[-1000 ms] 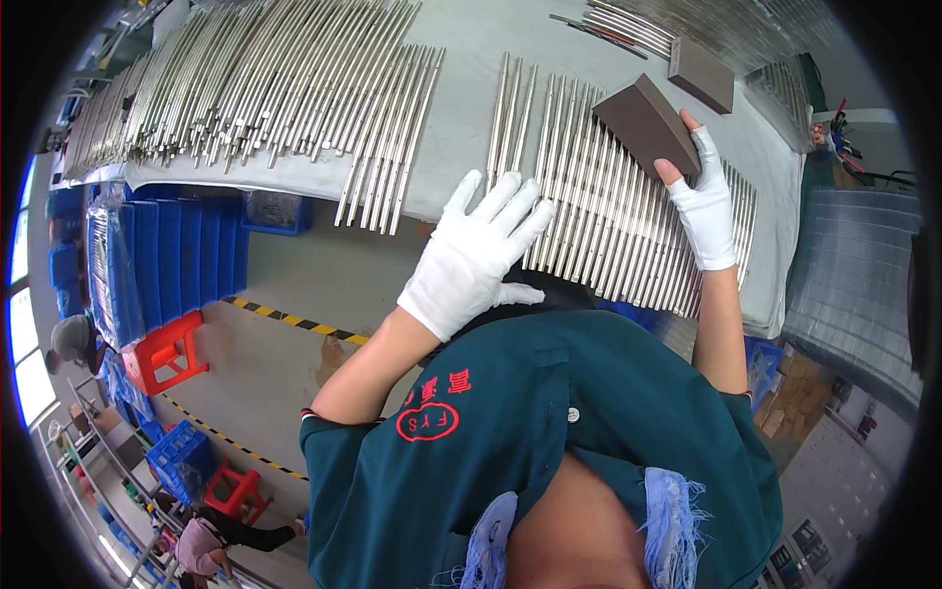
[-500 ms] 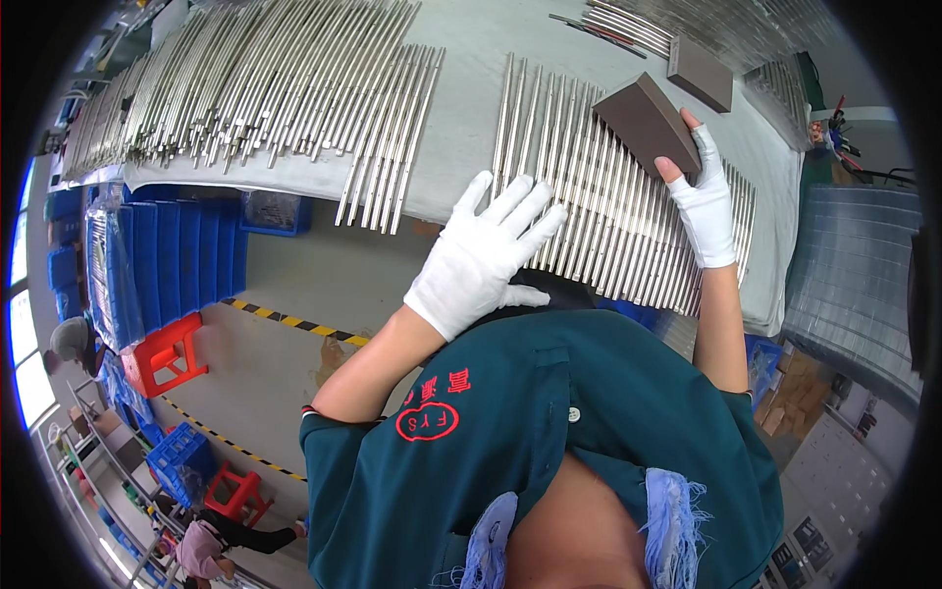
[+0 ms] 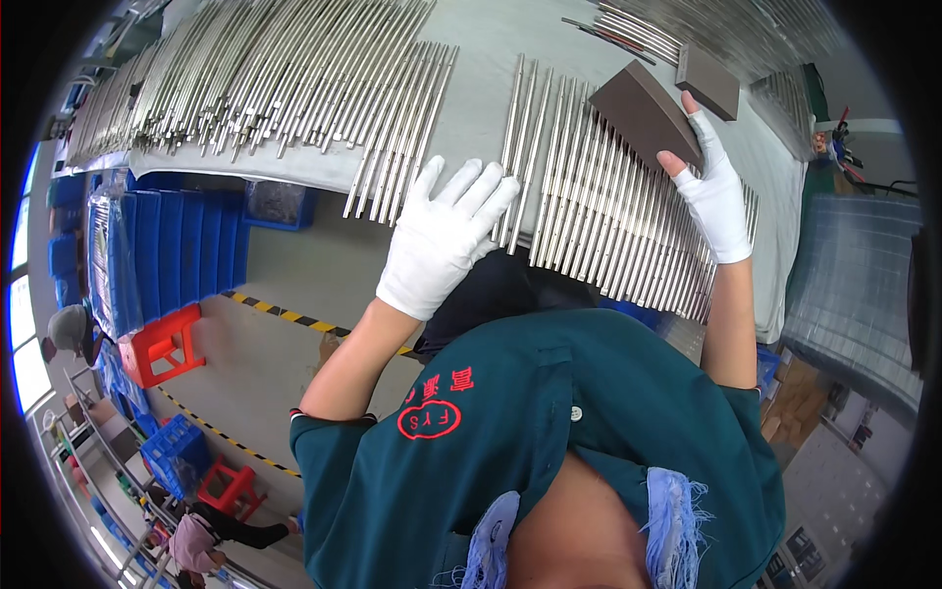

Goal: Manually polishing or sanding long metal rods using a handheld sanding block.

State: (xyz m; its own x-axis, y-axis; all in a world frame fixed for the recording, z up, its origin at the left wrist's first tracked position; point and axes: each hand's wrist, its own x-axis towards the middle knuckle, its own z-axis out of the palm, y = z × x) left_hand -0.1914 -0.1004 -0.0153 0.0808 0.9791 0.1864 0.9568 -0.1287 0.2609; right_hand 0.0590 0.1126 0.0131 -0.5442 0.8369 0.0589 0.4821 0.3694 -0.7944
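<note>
My left hand (image 3: 442,236), in a white glove, lies flat with its fingers stretched out at the table's front edge. It is between two groups of metal rods, its fingertips beside the leftmost rods of the right-hand row (image 3: 599,216). My right hand (image 3: 716,201) wears a white glove with bare thumb and index tips. It grips the right end of a dark grey-brown block (image 3: 638,110), which lies tilted across the upper part of that row. The rods are slim, silvery and side by side, with small holes in some.
A large pile of metal rods (image 3: 265,74) covers the table's left side. A second block (image 3: 708,80) sits at the back right near more rods (image 3: 638,29). Blue bins (image 3: 182,240) and a red stool (image 3: 165,346) stand on the floor left; another person (image 3: 201,540) is farther off.
My left hand has moved left, off the rods' lower ends. A few leftmost rods now stand apart from the row. My right hand keeps its grip on the block, which has barely shifted.
</note>
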